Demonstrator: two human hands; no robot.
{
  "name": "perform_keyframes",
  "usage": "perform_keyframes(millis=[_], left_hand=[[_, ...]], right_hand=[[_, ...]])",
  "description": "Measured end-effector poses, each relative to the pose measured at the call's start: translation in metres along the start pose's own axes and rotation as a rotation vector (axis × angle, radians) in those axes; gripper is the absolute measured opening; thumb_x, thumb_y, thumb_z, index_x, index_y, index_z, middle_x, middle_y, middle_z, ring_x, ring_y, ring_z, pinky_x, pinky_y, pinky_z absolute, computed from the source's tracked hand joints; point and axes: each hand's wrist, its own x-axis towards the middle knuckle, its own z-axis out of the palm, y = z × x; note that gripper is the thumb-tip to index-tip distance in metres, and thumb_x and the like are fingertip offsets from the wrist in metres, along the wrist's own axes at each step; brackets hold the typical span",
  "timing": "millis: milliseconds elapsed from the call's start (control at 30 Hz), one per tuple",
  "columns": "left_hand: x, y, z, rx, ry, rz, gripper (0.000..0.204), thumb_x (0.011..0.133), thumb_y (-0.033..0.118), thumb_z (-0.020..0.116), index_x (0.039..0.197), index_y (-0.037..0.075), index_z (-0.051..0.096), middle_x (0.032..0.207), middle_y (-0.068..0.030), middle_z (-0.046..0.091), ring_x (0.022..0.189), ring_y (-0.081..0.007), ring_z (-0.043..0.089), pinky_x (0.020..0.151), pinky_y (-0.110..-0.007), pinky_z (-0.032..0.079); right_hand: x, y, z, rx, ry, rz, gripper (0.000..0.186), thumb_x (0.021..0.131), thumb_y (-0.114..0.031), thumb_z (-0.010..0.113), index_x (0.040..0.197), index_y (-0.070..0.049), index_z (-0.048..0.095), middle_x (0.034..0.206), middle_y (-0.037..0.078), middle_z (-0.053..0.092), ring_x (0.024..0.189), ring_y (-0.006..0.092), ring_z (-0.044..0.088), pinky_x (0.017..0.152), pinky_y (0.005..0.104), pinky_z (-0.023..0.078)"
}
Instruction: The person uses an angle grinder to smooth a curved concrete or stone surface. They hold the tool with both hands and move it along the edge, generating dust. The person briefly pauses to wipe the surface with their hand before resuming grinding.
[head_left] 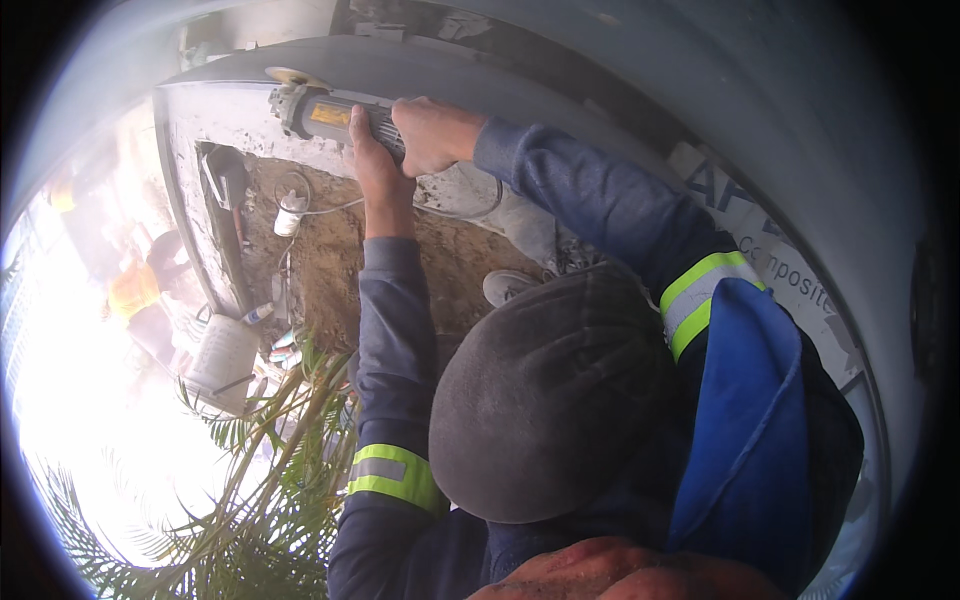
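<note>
Neither of my own hands shows. Just in front of me, seen from above and behind, another person in a dark knit cap [560, 400] and navy sleeves with yellow-green bands works with both arms stretched forward. That person's left hand [380, 175] and right hand [430, 135] are wrapped round a grey angle grinder [325, 115]. Its pale disc [290, 76] is up against a pale dusty ledge [235, 105] below a grey curved panel. A rumpled reddish shape [630, 575] lies at the lower edge; I cannot make out what it is.
Brown earth [335, 250] lies below the ledge, with a white bottle [290, 212] and a looping cord. A white bucket [225, 360] stands at left near palm fronds [270, 500]. A grey shoe [505, 287] shows beyond the cap. Dust and glare blur the left side.
</note>
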Motion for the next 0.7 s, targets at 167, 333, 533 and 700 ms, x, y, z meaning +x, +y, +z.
perform_keyframes(millis=[167, 333, 533, 700], left_hand=[[-0.024, -0.004, 0.014, 0.02, 0.014, 0.005, 0.039, 0.109, 0.033, 0.053, 0.126, -0.003, 0.055, 0.109, -0.013, 0.067, 0.096, -0.0227, 0.07, 0.082, -0.039, 0.06], [-0.017, -0.01, 0.007, 0.05, 0.004, 0.036, 0.041, 0.11, 0.034, 0.05, 0.125, -0.004, 0.055, 0.109, -0.0138, 0.067, 0.097, -0.0245, 0.07, 0.083, -0.04, 0.06], [-0.002, -0.007, 0.0, 0.047, -0.008, 0.026, 0.042, 0.11, 0.036, 0.05, 0.127, -0.002, 0.056, 0.111, -0.0139, 0.068, 0.099, -0.0254, 0.071, 0.087, -0.04, 0.06], [0.002, -0.002, 0.001, -0.022, -0.011, 0.002, 0.043, 0.107, 0.034, 0.056, 0.127, -0.005, 0.055, 0.108, -0.0131, 0.066, 0.094, -0.022, 0.069, 0.08, -0.037, 0.06]], right_hand=[[-0.022, 0.006, 0.002, 0.007, 0.036, 0.004, 0.036, 0.072, -0.008, 0.076, 0.1, 0.013, 0.07, 0.093, 0.027, 0.074, 0.089, 0.0372, 0.076, 0.076, 0.0431, 0.062], [-0.015, 0.011, 0.006, 0.049, 0.033, 0.015, 0.042, 0.073, -0.009, 0.076, 0.106, 0.014, 0.067, 0.095, 0.028, 0.073, 0.091, 0.0384, 0.076, 0.079, 0.0434, 0.062], [0.003, 0.013, 0.009, 0.055, 0.054, -0.021, 0.041, 0.073, -0.012, 0.077, 0.104, 0.014, 0.069, 0.099, 0.029, 0.073, 0.094, 0.038, 0.076, 0.08, 0.0434, 0.062], [0.014, 0.009, 0.007, 0.011, 0.017, -0.021, 0.035, 0.072, -0.012, 0.076, 0.097, 0.012, 0.073, 0.099, 0.026, 0.075, 0.093, 0.036, 0.076, 0.08, 0.043, 0.062]])
